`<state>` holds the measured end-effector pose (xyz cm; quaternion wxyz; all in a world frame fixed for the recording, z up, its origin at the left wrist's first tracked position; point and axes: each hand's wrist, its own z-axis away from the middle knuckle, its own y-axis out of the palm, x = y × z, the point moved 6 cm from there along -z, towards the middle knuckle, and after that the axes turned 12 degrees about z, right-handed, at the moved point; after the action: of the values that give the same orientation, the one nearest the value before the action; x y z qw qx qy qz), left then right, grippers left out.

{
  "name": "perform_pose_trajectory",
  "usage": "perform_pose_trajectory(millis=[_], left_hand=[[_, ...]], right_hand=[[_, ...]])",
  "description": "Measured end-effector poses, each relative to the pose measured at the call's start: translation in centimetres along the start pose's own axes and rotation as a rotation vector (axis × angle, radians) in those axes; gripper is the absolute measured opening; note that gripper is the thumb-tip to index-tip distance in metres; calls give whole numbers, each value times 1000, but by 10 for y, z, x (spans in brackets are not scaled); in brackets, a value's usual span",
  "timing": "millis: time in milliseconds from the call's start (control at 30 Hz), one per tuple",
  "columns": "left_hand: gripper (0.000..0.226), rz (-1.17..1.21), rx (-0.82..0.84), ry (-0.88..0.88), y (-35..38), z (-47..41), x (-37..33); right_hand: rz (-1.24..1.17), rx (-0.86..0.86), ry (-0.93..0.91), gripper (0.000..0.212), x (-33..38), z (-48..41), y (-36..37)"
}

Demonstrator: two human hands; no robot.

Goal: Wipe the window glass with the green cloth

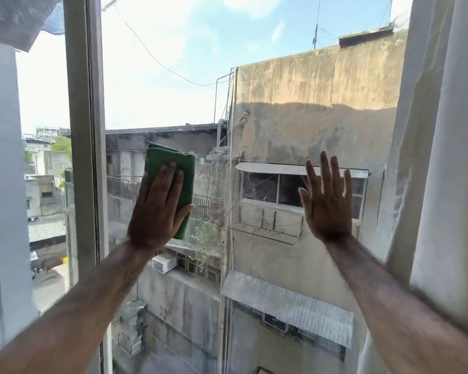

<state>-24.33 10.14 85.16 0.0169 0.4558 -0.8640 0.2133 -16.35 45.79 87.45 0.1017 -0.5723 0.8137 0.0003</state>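
Although the left hand (157,209) covers the lower left part of the green cloth (181,171), the rest shows as a folded, deep green pad pressed flat on the window glass (173,85), left of the frame's centre beside the window frame (84,130). The hand lies flat on it, thumb hooked round its right edge. The right hand (328,201), fingers spread and empty, is raised right of centre; whether it touches the glass is unclear, and a pale curtain (443,157) is cut off at the right edge.

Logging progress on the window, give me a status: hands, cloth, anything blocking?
Left hand flat, pressing green cloth on the glass. Right hand open, empty, fingers spread. White curtain hangs along right edge.
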Motion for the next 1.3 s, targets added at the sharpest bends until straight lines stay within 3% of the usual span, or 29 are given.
perform_pose_trajectory(millis=[67,233,333,433,567,700,867,967,1133,1300], left_hand=[[75,-1,-67,-29,-3,-37,1],[74,110,-232,-339,-6,-134,-43],[73,97,-238,-129,24,-141,-108],[75,62,-130,88,63,-89,-159],[78,-25,9,132,85,23,-134],[73,-69,9,-82,54,58,-49],[70,-60,-208,-539,-4,-36,24],[70,-6,-344,-630,-21,-107,19],[69,54,-372,-327,11,-167,-96],[73,68,-130,30,91,-73,-209]], right_hand=[[11,-38,-6,63,-2,-3,5],[0,-63,2,62,-3,0,7],[-9,-68,-11,62,-3,-1,5],[-16,-74,-7,58,-7,-1,3],[-52,-106,-13,56,-5,1,1],[-42,-113,4,56,-3,0,1],[-48,-109,4,57,0,3,3],[-56,-113,5,57,0,2,4],[-60,-118,-4,56,-4,0,6],[-90,-126,1,53,-8,1,5]])
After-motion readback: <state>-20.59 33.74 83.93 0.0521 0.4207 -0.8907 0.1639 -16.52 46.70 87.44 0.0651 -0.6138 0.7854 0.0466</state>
